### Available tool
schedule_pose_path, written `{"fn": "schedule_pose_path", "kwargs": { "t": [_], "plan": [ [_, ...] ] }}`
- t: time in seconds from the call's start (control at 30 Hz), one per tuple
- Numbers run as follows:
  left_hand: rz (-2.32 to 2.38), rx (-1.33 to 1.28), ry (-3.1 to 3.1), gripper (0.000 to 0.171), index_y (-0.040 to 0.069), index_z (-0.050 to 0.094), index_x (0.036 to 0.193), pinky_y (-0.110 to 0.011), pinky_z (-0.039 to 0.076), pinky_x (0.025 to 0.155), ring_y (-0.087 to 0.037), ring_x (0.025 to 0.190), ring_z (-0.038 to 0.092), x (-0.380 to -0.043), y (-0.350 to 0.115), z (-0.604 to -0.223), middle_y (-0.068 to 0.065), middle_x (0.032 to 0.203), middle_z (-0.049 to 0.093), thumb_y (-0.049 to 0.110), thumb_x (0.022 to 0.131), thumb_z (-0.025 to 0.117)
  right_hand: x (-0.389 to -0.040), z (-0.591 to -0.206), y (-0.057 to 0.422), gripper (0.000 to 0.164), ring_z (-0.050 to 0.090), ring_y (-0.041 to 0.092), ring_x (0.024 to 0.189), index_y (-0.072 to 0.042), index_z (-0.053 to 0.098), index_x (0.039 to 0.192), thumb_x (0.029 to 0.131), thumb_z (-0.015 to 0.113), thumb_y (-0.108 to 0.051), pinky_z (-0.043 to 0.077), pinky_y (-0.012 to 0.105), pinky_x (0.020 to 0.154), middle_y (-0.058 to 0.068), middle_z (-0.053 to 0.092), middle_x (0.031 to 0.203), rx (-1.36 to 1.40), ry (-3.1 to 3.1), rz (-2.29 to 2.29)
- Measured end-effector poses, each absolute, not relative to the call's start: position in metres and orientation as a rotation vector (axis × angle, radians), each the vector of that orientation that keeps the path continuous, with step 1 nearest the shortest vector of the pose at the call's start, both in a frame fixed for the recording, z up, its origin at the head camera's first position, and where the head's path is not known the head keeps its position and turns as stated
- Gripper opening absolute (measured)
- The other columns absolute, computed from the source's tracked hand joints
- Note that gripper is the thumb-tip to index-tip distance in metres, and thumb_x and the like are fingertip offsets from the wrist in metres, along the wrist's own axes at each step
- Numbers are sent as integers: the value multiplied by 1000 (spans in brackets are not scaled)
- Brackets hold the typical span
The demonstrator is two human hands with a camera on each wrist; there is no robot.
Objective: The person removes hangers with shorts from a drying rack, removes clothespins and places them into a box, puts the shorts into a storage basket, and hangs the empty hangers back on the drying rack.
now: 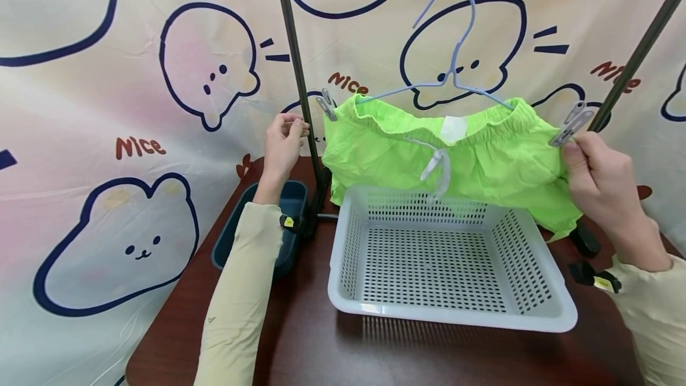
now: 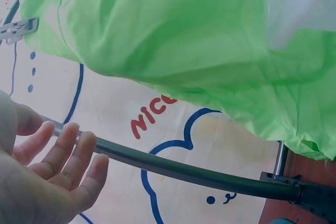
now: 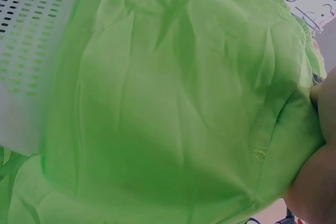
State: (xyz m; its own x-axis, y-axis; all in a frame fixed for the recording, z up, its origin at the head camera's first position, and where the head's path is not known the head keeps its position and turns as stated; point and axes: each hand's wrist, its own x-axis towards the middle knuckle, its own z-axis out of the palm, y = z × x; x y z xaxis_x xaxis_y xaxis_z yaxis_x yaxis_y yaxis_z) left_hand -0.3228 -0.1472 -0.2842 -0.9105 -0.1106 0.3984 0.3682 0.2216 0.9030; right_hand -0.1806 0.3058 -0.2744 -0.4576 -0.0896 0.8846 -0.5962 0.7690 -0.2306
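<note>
Bright green shorts [image 1: 386, 148] with an elastic waist and a white drawstring bow hang from a light blue hanger [image 1: 455, 58]. A grey clothespin [image 1: 326, 105] grips the waistband at the left end, and a second clothespin [image 1: 571, 124] at the right. My right hand [image 1: 608, 177] pinches the side of the shorts just below that second clothespin; in the right wrist view only part of the hand [image 3: 315, 171] shows at the edge. Beside the rack's left post, my left hand [image 1: 284, 148] has loosely bent fingers with nothing in them, apart from the shorts.
A white perforated basket [image 1: 450, 317] stands on the dark wooden table [image 1: 300, 338], under the shorts. The black garment rack [image 1: 295, 46] rises behind it. A dark teal bin [image 1: 295, 195] sits by the left post. A cartoon-printed cloth [image 1: 134, 207] covers the background.
</note>
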Motion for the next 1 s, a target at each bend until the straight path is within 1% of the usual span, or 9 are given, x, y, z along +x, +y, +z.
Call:
{"fn": "schedule_pose_path", "kwargs": {
  "t": [0.1, 0.17, 0.27, 0.33, 0.4, 0.5, 0.77, 0.87, 1.0],
  "plan": [
    [-1739, -253, -2114, 31, 0, 55, 124, -27, 53, 80, -30, 106, 64, -319, -146, -284, -15, 111, 65, 23, 104, 48, -181, -279, 311, 33, 30, -13, 69, 14, 56, 91, 103, 49, -16, 23, 7, 63, -22, 36, 81, 521, -1977, 652],
    [-1736, -260, -2111, 30, 1, 55, 123, -33, 54, 85, -28, 105, 64, -316, -145, -284, -15, 112, 65, 24, 104, 48, -180, -281, 313, 32, 30, -14, 69, 14, 56, 92, 103, 49, -16, 23, 7, 63, -22, 37, 82, 517, -1988, 641],
    [-1714, -271, -2110, 29, 2, 56, 122, -40, 54, 90, -24, 103, 64, -311, -143, -283, -15, 113, 66, 24, 104, 48, -176, -281, 313, 29, 29, -13, 69, 14, 56, 92, 103, 48, -12, 23, 8, 61, -12, 40, 77, 506, -2020, 630],
    [-1706, -280, -2106, 29, 3, 56, 122, -40, 54, 90, -23, 102, 65, -308, -142, -283, -15, 113, 66, 24, 104, 48, -173, -279, 312, 27, 29, -13, 67, 14, 56, 93, 102, 48, -11, 23, 9, 59, -6, 40, 74, 498, -2049, 619],
    [-1696, -290, -2097, 28, 2, 56, 121, -36, 55, 87, -22, 101, 65, -306, -141, -283, -16, 112, 67, 23, 104, 48, -171, -278, 310, 26, 28, -13, 66, 14, 56, 94, 102, 49, -10, 23, 9, 57, -2, 40, 72, 495, -2068, 623],
    [-1699, -318, -2087, 27, 3, 56, 121, -34, 55, 86, -22, 101, 66, -303, -139, -283, -16, 112, 67, 22, 104, 49, -167, -278, 309, 25, 28, -13, 64, 13, 56, 95, 102, 49, -9, 23, 8, 57, -6, 38, 72, 490, -2091, 630],
    [-1744, -349, -2049, 22, 8, 58, 118, -40, 54, 90, -24, 102, 65, -291, -135, -280, -14, 110, 66, 21, 104, 49, -159, -281, 311, 20, 30, -10, 63, 11, 57, 98, 102, 49, -7, 23, 11, 55, -10, 36, 74, 481, -2144, 662],
    [-1743, -370, -2037, 23, 7, 57, 118, -43, 54, 91, -24, 101, 64, -285, -134, -279, -13, 107, 65, 22, 104, 49, -158, -281, 310, 19, 29, -9, 61, 11, 57, 99, 101, 49, -6, 23, 12, 53, -10, 35, 73, 491, -2149, 667],
    [-1731, -384, -2032, 25, 5, 56, 120, -42, 54, 92, -20, 99, 63, -276, -134, -278, -10, 106, 63, 22, 104, 49, -157, -281, 310, 18, 30, -9, 62, 11, 57, 100, 101, 49, -5, 24, 13, 53, -9, 36, 73, 504, -2156, 670]
  ]
}}
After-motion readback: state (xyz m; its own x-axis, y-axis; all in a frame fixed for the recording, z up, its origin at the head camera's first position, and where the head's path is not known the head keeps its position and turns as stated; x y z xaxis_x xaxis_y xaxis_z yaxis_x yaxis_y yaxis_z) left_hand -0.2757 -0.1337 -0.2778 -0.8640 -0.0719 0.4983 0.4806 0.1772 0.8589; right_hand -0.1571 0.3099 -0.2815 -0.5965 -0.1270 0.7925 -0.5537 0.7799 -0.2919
